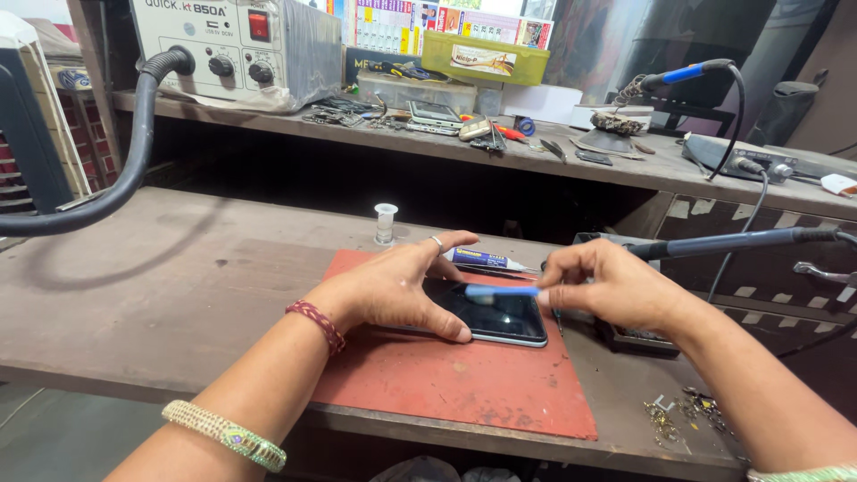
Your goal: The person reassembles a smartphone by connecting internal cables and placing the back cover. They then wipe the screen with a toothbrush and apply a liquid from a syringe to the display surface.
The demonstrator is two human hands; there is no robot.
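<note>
A black smartphone [500,317] lies flat on a red work mat [464,379] on a wooden bench. My left hand [397,290] rests over the phone's left end, fingers spread, thumb pressing its near edge. My right hand [611,286] pinches a thin blue tool [500,290], held level just above the phone's screen. A small glue tube [486,261] lies on the mat just behind the phone.
A small clear spool [386,221] stands behind the mat. Loose screws and metal bits [683,415] lie at the bench's right front. A soldering handle with a blue grip [741,241] lies at right. The upper shelf holds a hot-air station [232,45], phones and boxes.
</note>
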